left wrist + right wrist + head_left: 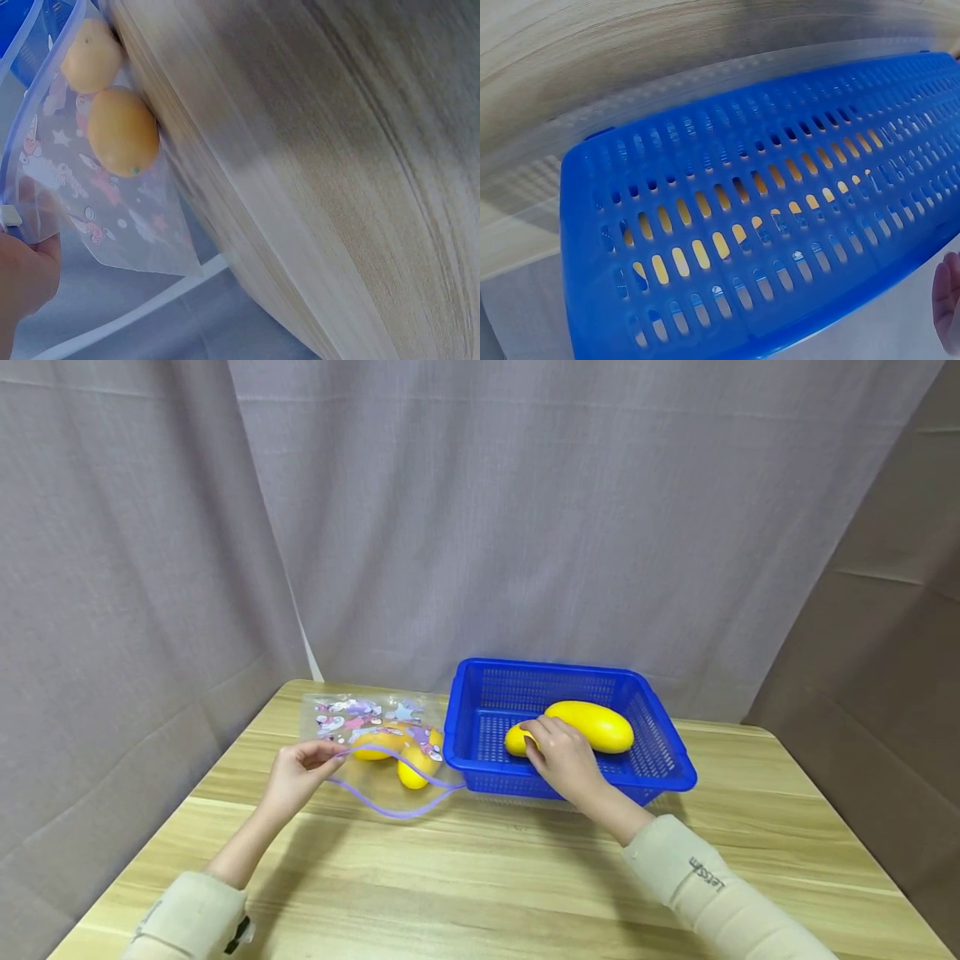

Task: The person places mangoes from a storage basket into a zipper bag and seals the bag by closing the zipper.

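My left hand [300,770] pinches the purple-edged mouth of a clear printed zip bag [326,720] between thumb and fingers. The bag's mouth gapes, and rounded yellow fruits [415,770] lie inside; the left wrist view shows two fruits [124,133] through the plastic, and a white slider [10,217] beside the hand. Over the blue plastic basket [570,670], my right hand [564,756] reaches in and grips a small yellow fruit [514,741], partly hidden by the fingers. A large, long yellow fruit or melon [600,727] lies just behind that hand.
The basket stands right beside the bag on a wood-grain table [465,885]. Its slotted wall [727,225] fills most of the right wrist view. Grey cloth [525,527] hangs behind the table and at its sides.
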### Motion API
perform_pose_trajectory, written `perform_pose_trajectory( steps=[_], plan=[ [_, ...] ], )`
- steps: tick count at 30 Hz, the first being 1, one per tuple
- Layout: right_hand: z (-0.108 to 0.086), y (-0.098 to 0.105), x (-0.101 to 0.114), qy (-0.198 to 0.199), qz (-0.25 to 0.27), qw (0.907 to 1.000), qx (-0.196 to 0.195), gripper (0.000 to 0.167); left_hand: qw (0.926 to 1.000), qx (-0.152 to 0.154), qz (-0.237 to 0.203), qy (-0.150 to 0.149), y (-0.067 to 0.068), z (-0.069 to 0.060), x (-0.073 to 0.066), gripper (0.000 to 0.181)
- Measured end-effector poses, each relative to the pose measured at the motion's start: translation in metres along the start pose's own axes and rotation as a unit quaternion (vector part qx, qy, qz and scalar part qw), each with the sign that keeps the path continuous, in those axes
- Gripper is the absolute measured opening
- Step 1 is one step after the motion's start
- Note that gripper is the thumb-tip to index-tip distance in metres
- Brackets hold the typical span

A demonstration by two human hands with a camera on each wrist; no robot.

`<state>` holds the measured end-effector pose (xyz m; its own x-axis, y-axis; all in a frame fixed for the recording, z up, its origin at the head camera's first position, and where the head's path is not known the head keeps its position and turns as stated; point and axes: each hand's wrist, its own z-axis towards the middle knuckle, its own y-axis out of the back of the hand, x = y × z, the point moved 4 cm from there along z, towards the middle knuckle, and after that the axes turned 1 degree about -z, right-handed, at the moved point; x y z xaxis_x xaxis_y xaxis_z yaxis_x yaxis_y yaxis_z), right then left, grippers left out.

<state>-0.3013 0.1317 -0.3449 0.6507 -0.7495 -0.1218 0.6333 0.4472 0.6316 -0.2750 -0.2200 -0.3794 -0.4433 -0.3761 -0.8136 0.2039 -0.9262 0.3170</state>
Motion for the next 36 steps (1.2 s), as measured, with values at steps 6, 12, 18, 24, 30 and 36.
perform_pose_trajectory(
  steps=[6, 12, 18, 24, 30, 36],
  plan=[
    [0.000, -0.002, 0.000, -0.003, 0.000, 1.0000, -0.004, 0.018, 0.9999, -0.003, -0.014, -0.002, -0.001, -0.001, -0.002, 0.011],
    [0.004, -0.004, -0.002, -0.019, -0.007, 0.9997, 0.015, 0.019, 1.0000, -0.001, -0.009, 0.000, 0.000, 0.000, 0.000, 0.012],
    [0.008, -0.007, -0.006, -0.045, -0.018, 0.9977, 0.048, 0.028, 1.0000, 0.000, -0.006, 0.000, 0.000, 0.000, 0.000, 0.012],
    [0.011, -0.010, -0.010, -0.056, -0.022, 0.9968, 0.053, 0.034, 1.0000, 0.000, -0.001, 0.004, 0.000, 0.000, 0.000, 0.012],
    [0.012, -0.013, -0.015, -0.071, -0.027, 0.9955, 0.056, 0.031, 1.0000, 0.002, -0.004, 0.002, 0.000, 0.000, 0.001, 0.011],
    [0.015, -0.016, -0.020, -0.076, -0.033, 0.9953, 0.050, 0.030, 0.9999, -0.003, -0.010, 0.000, 0.000, 0.000, -0.001, 0.012]
  ],
)
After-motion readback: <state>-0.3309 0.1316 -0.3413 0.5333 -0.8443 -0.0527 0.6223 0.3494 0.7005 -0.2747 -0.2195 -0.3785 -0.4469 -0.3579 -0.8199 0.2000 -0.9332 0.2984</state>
